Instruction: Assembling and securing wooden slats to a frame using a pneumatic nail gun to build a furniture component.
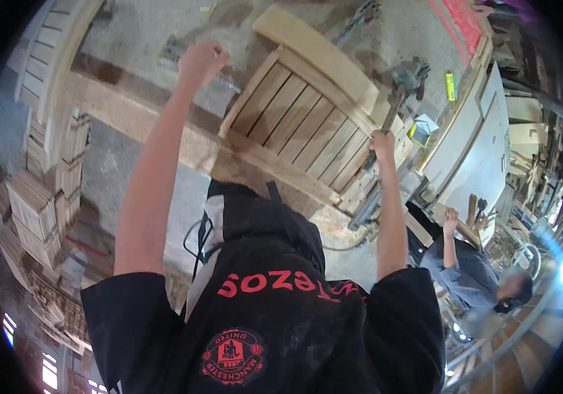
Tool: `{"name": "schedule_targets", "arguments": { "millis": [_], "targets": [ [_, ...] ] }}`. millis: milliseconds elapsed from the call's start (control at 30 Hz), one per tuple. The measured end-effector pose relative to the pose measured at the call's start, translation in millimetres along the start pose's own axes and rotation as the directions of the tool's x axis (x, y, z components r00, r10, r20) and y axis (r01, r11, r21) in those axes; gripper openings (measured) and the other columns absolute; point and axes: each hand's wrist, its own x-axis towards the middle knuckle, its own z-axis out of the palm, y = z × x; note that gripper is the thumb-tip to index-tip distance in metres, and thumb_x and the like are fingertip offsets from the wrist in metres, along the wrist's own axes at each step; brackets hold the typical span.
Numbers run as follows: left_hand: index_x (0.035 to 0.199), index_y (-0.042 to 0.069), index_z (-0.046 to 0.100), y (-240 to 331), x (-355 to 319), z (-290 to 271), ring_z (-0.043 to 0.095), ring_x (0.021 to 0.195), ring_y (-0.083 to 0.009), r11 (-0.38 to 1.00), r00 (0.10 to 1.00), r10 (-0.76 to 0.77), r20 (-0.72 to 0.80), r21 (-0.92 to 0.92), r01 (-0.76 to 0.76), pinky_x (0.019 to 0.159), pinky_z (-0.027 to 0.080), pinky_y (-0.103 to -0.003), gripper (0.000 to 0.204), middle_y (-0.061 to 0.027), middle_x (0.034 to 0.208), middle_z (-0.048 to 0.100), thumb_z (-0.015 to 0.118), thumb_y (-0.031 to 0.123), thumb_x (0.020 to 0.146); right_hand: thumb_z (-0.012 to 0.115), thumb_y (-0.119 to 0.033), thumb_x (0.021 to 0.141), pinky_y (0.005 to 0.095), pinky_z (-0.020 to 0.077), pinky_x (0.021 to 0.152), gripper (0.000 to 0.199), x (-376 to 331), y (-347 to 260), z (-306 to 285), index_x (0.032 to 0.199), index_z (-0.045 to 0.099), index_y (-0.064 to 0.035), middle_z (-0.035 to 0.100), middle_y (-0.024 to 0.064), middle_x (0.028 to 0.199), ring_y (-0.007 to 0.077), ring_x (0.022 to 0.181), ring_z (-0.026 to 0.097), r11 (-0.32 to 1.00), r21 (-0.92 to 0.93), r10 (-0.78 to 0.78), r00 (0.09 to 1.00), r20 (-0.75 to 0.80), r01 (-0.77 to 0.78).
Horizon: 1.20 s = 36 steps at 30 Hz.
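My right hand [382, 144] is wrapped round the handle of a hammer [396, 102]. Its dark head points away from me, over the far right corner of a slatted wooden panel [298, 125]. A wide curved wooden rail [317, 56] runs along the panel's far edge. My left hand [202, 62] is raised to the left of the panel, apart from it. Its fingers are curled closed, and whatever they may hold is hidden.
The panel lies on a workbench [124, 102] with a metal clamp [365, 213] at its near right corner. A yellow box [451, 87] lies far right. Stacked wooden pieces [35, 210] stand left. Another person [465, 266] works at the right, beside a pale board [472, 157].
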Motion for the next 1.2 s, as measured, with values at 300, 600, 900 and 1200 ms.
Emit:
{"name": "schedule_targets", "arguments": {
  "millis": [300,600,900,1200],
  "targets": [
    [0.087,0.005,0.069,-65.4,-12.0,41.3,0.065,0.086,-0.0369,0.997,0.971,0.065,-0.229,0.063,-0.051,0.076,0.05,-0.048,0.031,-0.0169,0.088,0.068,0.06,0.034,0.083,0.056,-0.018,0.083,0.0458,0.0514,0.064,0.028,-56.8,-56.3,134.2,0.103,0.058,0.0005,0.067,0.0208,0.082,0.0359,0.078,0.067,0.975,0.182,-0.082,0.965,-0.248,0.13],
    [0.084,0.01,0.073,-46.8,-8.9,37.5,0.068,0.08,-0.0348,0.995,0.949,0.092,-0.303,-0.002,-0.097,0.073,0.053,-0.045,0.022,-0.0125,0.081,0.071,0.064,0.029,0.078,0.06,-0.014,0.082,0.0373,0.0472,0.047,0.015,-64.9,-60.9,141.2,0.087,0.052,-0.0027,0.056,0.008,0.059,0.0197,0.05,0.059,0.864,0.45,-0.12,0.959,-0.255,0.228],
    [0.087,0.009,0.074,-41.9,-6.6,28.9,0.068,0.08,-0.0347,0.996,0.942,0.079,-0.325,-0.02,-0.09,0.074,0.054,-0.045,0.024,-0.013,0.08,0.071,0.064,0.029,0.078,0.062,-0.013,0.081,0.0386,0.0501,0.049,0.021,-53.9,-74.1,142.0,0.093,0.053,0.0008,0.059,0.0111,0.065,0.0228,0.052,0.061,0.865,0.455,-0.122,0.968,-0.219,0.212],
    [0.089,0.011,0.075,-34.2,-18.7,23.9,0.068,0.081,-0.0348,0.999,0.945,0.017,-0.328,-0.027,-0.028,0.074,0.053,-0.045,0.024,-0.0124,0.08,0.071,0.064,0.03,0.078,0.061,-0.019,0.084,0.0482,0.0517,0.069,0.022,-50.9,-121.4,87.8,0.097,0.063,-0.0012,0.065,0.0236,0.079,0.0386,0.075,0.066,0.746,-0.593,-0.657,0.192,-0.729,0.303]
  ]
}}
